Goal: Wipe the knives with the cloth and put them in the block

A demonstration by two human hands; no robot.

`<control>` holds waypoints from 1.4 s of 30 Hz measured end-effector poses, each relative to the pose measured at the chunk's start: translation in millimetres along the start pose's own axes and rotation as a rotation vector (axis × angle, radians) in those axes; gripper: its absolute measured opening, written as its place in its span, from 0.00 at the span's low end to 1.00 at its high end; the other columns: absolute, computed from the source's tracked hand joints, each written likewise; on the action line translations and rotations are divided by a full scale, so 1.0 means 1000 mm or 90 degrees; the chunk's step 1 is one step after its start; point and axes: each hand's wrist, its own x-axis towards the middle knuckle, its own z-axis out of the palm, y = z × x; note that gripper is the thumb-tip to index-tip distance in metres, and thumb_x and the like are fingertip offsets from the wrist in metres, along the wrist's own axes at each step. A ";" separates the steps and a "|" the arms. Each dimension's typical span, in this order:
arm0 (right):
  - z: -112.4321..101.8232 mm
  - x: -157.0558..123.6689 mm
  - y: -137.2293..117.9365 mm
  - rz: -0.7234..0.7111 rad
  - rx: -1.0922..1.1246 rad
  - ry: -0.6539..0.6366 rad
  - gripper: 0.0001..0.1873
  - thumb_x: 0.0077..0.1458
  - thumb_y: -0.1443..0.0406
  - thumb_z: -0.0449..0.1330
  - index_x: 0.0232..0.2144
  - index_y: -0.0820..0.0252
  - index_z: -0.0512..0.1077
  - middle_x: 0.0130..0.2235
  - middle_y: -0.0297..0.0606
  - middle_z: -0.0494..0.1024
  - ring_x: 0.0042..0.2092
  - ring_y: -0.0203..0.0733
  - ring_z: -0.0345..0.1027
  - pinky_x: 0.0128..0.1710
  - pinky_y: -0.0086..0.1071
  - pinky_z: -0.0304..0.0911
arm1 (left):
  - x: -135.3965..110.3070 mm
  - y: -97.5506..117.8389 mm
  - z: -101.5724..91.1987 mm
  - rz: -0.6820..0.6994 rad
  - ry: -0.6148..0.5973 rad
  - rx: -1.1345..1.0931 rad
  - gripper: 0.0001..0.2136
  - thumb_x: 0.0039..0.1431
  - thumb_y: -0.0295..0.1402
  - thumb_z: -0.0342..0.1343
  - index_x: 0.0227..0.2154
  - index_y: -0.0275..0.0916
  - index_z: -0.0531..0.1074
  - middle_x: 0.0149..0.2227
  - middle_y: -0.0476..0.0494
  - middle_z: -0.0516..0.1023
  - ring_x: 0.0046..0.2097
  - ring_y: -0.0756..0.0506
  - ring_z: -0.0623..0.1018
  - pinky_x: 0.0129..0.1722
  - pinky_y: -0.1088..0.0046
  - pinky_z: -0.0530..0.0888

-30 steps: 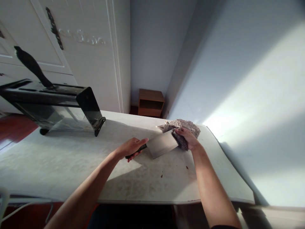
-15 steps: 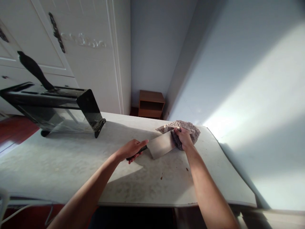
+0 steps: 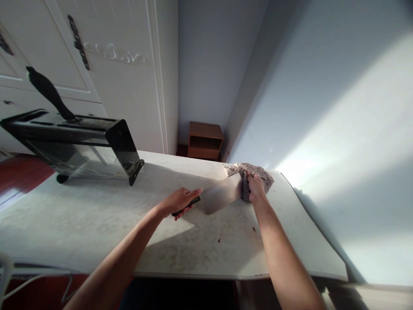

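My left hand is closed around the dark handle of a cleaver, whose broad metal blade points right and slightly away from me over the table. Bunched at the blade's far end is a shaggy grey-brown cloth, with a paler edge on its left side. My right hand grips a fold of that cloth beside the blade tip. Part of the blade end is hidden behind the fold. The rest of the cloth lies heaped on the table behind my right hand.
A black knife block with clear sides stands at the left of the white table, one black-handled knife in it. Small brown bits lie near the front. White cabinets and a small brown nightstand are beyond; a wall borders the right.
My right hand and the cloth fold have slid a little right, toward the blade's far end. More of the blade shows now. My left hand has hardly moved.
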 end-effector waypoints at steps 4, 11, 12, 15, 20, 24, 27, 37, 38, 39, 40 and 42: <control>-0.001 0.001 0.000 0.070 0.083 0.021 0.16 0.38 0.53 0.67 0.22 0.55 0.66 0.21 0.28 0.71 0.26 0.38 0.66 0.26 0.32 0.64 | -0.001 0.003 0.000 -0.010 0.002 -0.016 0.32 0.49 0.66 0.44 0.16 0.37 0.63 0.12 0.51 0.61 0.12 0.52 0.62 0.08 0.78 0.60; 0.002 -0.012 -0.010 0.120 0.142 -0.118 0.20 0.31 0.54 0.72 0.25 0.57 0.72 0.24 0.30 0.76 0.27 0.38 0.69 0.26 0.31 0.65 | -0.004 0.007 0.000 -0.035 0.006 -0.026 0.32 0.48 0.66 0.45 0.17 0.37 0.63 0.13 0.52 0.61 0.13 0.53 0.62 0.08 0.78 0.61; 0.002 -0.014 -0.011 0.115 0.131 -0.151 0.21 0.32 0.53 0.72 0.26 0.57 0.73 0.24 0.31 0.77 0.27 0.38 0.69 0.26 0.31 0.65 | -0.004 0.007 0.000 -0.038 0.007 -0.028 0.32 0.48 0.66 0.45 0.17 0.36 0.63 0.13 0.52 0.61 0.13 0.53 0.62 0.08 0.78 0.61; 0.002 -0.017 -0.014 0.092 0.088 -0.198 0.22 0.32 0.51 0.72 0.28 0.58 0.74 0.26 0.32 0.78 0.28 0.38 0.69 0.28 0.31 0.65 | -0.005 0.008 0.000 -0.045 0.014 -0.032 0.32 0.47 0.66 0.45 0.18 0.36 0.64 0.13 0.52 0.61 0.13 0.53 0.62 0.09 0.78 0.61; 0.003 -0.015 -0.012 0.051 0.040 -0.179 0.24 0.33 0.48 0.71 0.27 0.59 0.74 0.26 0.33 0.78 0.30 0.38 0.68 0.29 0.31 0.64 | -0.001 0.005 0.001 -0.039 0.028 -0.046 0.32 0.47 0.66 0.45 0.18 0.36 0.64 0.13 0.52 0.61 0.13 0.53 0.62 0.09 0.78 0.60; 0.004 -0.014 -0.009 0.000 -0.020 -0.103 0.23 0.34 0.47 0.69 0.23 0.58 0.71 0.22 0.30 0.74 0.27 0.37 0.64 0.26 0.30 0.61 | 0.000 0.004 0.002 -0.032 0.040 -0.054 0.32 0.47 0.66 0.46 0.17 0.36 0.64 0.12 0.52 0.61 0.12 0.53 0.62 0.09 0.78 0.59; 0.005 -0.013 -0.007 -0.006 -0.023 -0.061 0.22 0.35 0.47 0.69 0.21 0.57 0.68 0.19 0.27 0.70 0.25 0.36 0.62 0.24 0.29 0.58 | 0.000 0.005 0.003 -0.028 0.045 -0.057 0.32 0.47 0.65 0.46 0.18 0.36 0.65 0.13 0.52 0.61 0.12 0.53 0.62 0.09 0.78 0.59; 0.003 -0.012 -0.006 0.071 0.131 -0.065 0.20 0.32 0.53 0.72 0.24 0.58 0.72 0.23 0.29 0.76 0.26 0.36 0.67 0.27 0.30 0.64 | 0.002 0.002 0.002 -0.027 0.053 -0.096 0.31 0.47 0.65 0.46 0.19 0.36 0.64 0.13 0.53 0.61 0.13 0.53 0.62 0.09 0.78 0.58; 0.003 -0.012 -0.005 0.074 0.132 -0.069 0.20 0.32 0.53 0.72 0.24 0.58 0.72 0.23 0.29 0.76 0.26 0.36 0.68 0.27 0.30 0.64 | 0.002 0.002 0.002 -0.028 0.055 -0.099 0.31 0.47 0.65 0.46 0.19 0.36 0.64 0.13 0.53 0.61 0.13 0.53 0.62 0.09 0.78 0.59; 0.003 -0.012 -0.005 0.074 0.129 -0.075 0.20 0.32 0.53 0.72 0.24 0.58 0.72 0.23 0.29 0.76 0.26 0.36 0.68 0.27 0.30 0.64 | 0.002 0.002 0.002 -0.030 0.058 -0.101 0.31 0.47 0.66 0.46 0.19 0.36 0.64 0.13 0.53 0.61 0.13 0.53 0.62 0.09 0.78 0.59; 0.003 -0.011 -0.005 0.069 0.121 -0.081 0.20 0.32 0.53 0.72 0.24 0.58 0.72 0.22 0.29 0.75 0.26 0.36 0.68 0.28 0.30 0.65 | 0.003 0.002 0.001 -0.033 0.060 -0.103 0.31 0.47 0.66 0.46 0.19 0.36 0.64 0.13 0.52 0.61 0.13 0.53 0.62 0.09 0.78 0.59; 0.003 -0.011 -0.004 0.057 0.100 -0.087 0.20 0.33 0.52 0.72 0.24 0.58 0.72 0.22 0.28 0.75 0.26 0.36 0.68 0.28 0.30 0.65 | 0.003 0.001 0.001 -0.038 0.064 -0.110 0.32 0.46 0.66 0.46 0.19 0.37 0.64 0.13 0.52 0.62 0.13 0.53 0.62 0.09 0.78 0.59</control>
